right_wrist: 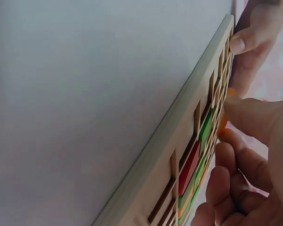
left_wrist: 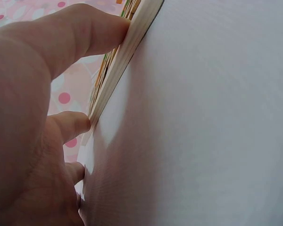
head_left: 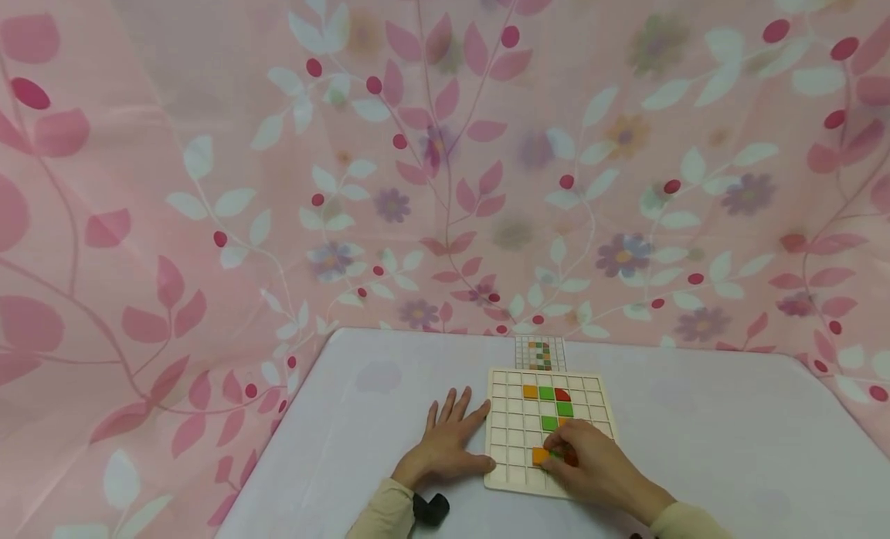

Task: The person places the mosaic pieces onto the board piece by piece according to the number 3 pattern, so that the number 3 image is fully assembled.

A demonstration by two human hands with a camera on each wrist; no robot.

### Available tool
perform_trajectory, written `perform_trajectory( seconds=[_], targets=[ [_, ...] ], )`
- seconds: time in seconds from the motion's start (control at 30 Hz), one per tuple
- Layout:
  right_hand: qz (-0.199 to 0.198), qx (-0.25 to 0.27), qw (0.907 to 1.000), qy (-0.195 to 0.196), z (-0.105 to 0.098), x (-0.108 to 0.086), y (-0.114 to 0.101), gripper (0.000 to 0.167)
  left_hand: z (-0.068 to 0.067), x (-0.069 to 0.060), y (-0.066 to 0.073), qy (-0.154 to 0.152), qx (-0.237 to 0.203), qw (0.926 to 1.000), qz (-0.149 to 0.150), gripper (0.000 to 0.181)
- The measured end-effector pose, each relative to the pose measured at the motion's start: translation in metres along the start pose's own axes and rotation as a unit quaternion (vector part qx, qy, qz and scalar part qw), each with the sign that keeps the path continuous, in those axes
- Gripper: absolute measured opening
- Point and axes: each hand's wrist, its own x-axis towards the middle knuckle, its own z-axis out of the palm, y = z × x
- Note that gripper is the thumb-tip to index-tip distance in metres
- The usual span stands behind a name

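A light wooden grid board [head_left: 497, 431] lies on the white table. My right hand [head_left: 591, 463] is over its lower part and pinches an orange square tile [head_left: 541, 456] between thumb and index finger; the right wrist view shows this orange tile [right_wrist: 223, 123] tipped up off the board. Green [right_wrist: 205, 127] and red [right_wrist: 189, 168] tiles sit in cells beside it. My left hand [head_left: 450, 445] lies spread at the board's left side, its thumb and a fingertip touching the edge. Near the top of the grid sit an orange, a green [head_left: 546, 393] and a red tile [head_left: 562, 395].
Behind the board lies a printed card [head_left: 521, 355] with a grid of coloured cells. A black object [head_left: 433, 510] is by the left wrist. The white table [head_left: 334, 446] extends to both sides, and a pink floral cloth [head_left: 445, 176] hangs behind it.
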Motion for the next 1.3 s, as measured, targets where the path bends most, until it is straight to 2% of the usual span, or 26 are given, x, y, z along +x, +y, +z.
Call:
perform_trajectory(
  seconds=[0.13, 0.4, 0.63, 0.8, 1.07, 1.3],
  targets=[
    [0.014, -0.020, 0.9997, -0.004, 0.004, 0.005, -0.005, 0.017, -0.003, 0.001, 0.002, -0.002, 0.010, 0.9999, -0.003, 0.097],
    [0.014, -0.034, 0.9993, 0.000, 0.007, 0.012, -0.012, 0.016, -0.003, -0.001, 0.005, 0.001, 0.025, 0.9996, -0.012, 0.097],
    [0.044, -0.001, 0.9990, -0.003, 0.004, 0.014, -0.015, 0.017, -0.003, -0.001, 0.007, 0.007, 0.025, 0.9996, -0.008, 0.097],
    [0.030, 0.019, 0.9992, -0.018, 0.003, 0.016, -0.017, 0.022, -0.004, -0.002, 0.007, 0.007, 0.026, 0.9996, -0.012, 0.096],
    [0.019, 0.030, 0.9987, -0.037, -0.001, 0.021, -0.020, 0.013, -0.006, 0.000, 0.006, 0.011, 0.031, 0.9994, -0.011, 0.097],
    [0.042, 0.045, 0.9972, -0.043, -0.001, 0.020, -0.020, 0.011, -0.004, 0.000, 0.006, 0.006, 0.011, 0.9999, -0.003, 0.098]
  ],
)
